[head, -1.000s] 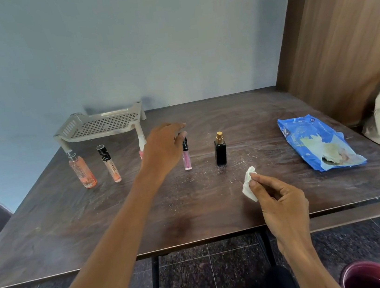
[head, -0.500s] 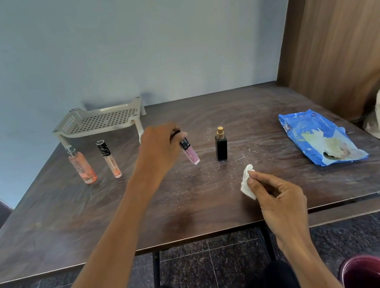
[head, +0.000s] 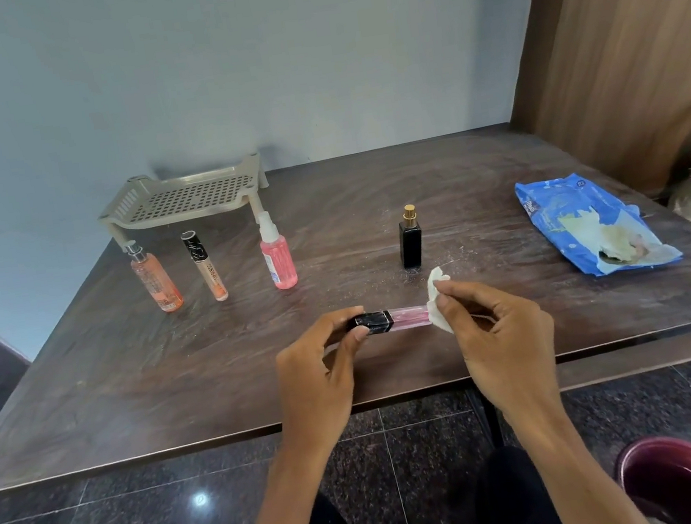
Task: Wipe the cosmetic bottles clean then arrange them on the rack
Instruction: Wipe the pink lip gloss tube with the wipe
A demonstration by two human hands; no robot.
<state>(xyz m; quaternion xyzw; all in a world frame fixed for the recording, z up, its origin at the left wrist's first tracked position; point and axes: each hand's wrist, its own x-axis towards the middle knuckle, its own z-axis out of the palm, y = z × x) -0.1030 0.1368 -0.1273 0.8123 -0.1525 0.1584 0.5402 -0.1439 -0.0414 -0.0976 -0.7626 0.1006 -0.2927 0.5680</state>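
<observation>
Over table (head: 216, 368) near edge: your left hand (head: 318, 367) grips pink gloss tube (head: 409, 318) by black cap (head: 372, 322), level; your right hand (head: 501, 337) pinches white wipe (head: 437, 300) against its base.

The left hand (head: 314, 368) pinches the black cap of a pink lip gloss tube (head: 392, 320), held level over the near table (head: 129, 381). The right hand (head: 499, 329) presses a white wipe (head: 438, 302) against the tube's right end. Four bottles stand farther back, before a beige rack (head: 188, 195).

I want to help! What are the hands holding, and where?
Left hand pinches the pink tube by its black cap; right hand pinches a wipe against its tip.
</observation>
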